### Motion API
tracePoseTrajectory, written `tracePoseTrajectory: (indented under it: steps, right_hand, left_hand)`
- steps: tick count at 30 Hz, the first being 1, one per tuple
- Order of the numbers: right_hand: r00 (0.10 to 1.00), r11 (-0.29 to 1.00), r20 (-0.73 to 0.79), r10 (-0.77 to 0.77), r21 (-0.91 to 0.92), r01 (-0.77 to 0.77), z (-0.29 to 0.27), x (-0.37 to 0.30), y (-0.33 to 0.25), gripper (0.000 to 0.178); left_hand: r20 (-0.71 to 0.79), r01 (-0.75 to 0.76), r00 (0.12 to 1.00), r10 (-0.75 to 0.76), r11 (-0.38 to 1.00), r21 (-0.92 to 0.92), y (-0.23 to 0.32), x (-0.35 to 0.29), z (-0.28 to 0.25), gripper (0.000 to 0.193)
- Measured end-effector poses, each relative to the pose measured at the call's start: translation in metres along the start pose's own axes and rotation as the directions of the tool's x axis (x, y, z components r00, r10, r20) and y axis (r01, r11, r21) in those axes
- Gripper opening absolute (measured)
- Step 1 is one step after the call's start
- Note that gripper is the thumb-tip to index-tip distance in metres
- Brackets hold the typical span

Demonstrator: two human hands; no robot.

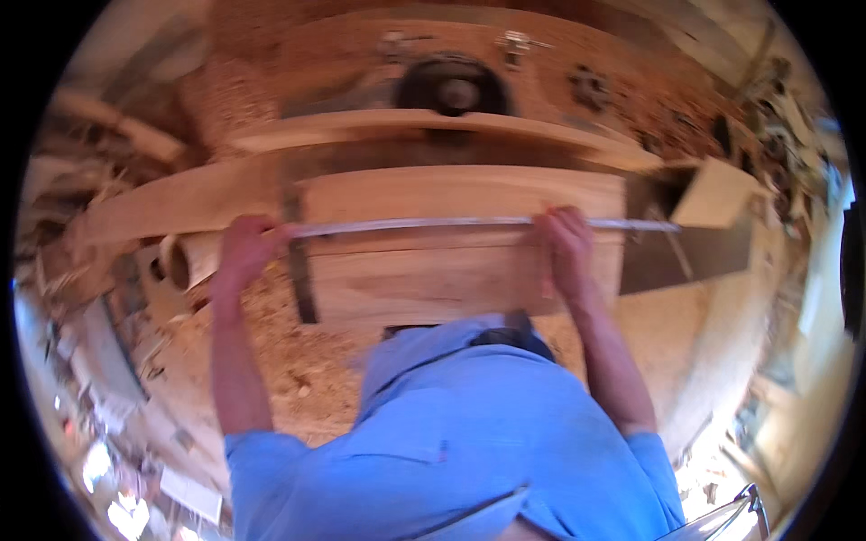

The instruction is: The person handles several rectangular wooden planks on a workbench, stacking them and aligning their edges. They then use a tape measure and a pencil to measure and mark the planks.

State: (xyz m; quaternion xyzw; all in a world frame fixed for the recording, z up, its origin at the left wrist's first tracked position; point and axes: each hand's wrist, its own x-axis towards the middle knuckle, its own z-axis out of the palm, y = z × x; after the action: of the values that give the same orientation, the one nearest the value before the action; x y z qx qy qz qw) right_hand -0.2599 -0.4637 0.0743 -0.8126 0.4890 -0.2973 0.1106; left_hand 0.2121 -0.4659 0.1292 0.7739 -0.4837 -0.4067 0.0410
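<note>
A long, thin, pale measuring strip point(424, 224) lies across a light wooden panel point(424, 287), from the panel's left edge to past its right edge. My left hand point(247, 251) is closed around the strip's left end, just off the panel. At the panel's right part my right hand point(568, 236) is closed over the strip, with a thin reddish stick like a pencil point(548, 275) pointing down from its fingers. Blur hides the strip's markings and my fingertips. A seam runs lengthwise across the panel below the strip.
Beyond the panel, a long board point(433, 122) stands in front of a dark round disc point(454, 87). Sawdust point(311, 388) covers the ground. A pale wood offcut point(719, 194) lies at right, a hollow cylinder point(176, 261) at left. Scrap wood point(794, 126) is piled at the right edge.
</note>
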Motion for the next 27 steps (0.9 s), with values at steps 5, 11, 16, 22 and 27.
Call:
tracePoseTrajectory:
  steps: [5, 11, 16, 22, 27]
  right_hand:
    - [0.999, 0.999, 0.009, 0.039, -0.004, -0.039, 0.002, 0.006, -0.013, 0.017]
    - [1.000, 1.000, 0.009, 0.021, -0.007, -0.021, 0.003, 0.006, -0.012, 0.021]
    - [0.998, 0.999, 0.018, 0.053, 0.001, -0.053, 0.005, 0.005, -0.012, 0.018]
    - [0.999, 0.999, 0.029, 0.043, -0.034, -0.042, 0.002, 0.010, -0.016, 0.016]
    - [0.999, 0.999, 0.043, 0.034, -0.042, -0.032, 0.000, 0.013, -0.020, 0.015]
  left_hand:
    - [-0.055, -0.085, 0.994, 0.095, 0.983, 0.162, -0.020, 0.011, -0.007, 0.038]
    - [-0.069, -0.095, 0.992, 0.108, 0.980, 0.173, -0.021, 0.011, 0.000, 0.038]
    - [-0.006, -0.020, 1.000, 0.022, 0.969, 0.244, -0.010, 0.010, -0.001, 0.038]
    - [-0.015, -0.082, 0.996, 0.089, 0.959, 0.271, -0.017, 0.015, 0.002, 0.035]
    - [0.031, -0.197, 0.980, 0.196, 0.944, 0.265, -0.014, 0.017, 0.005, 0.029]
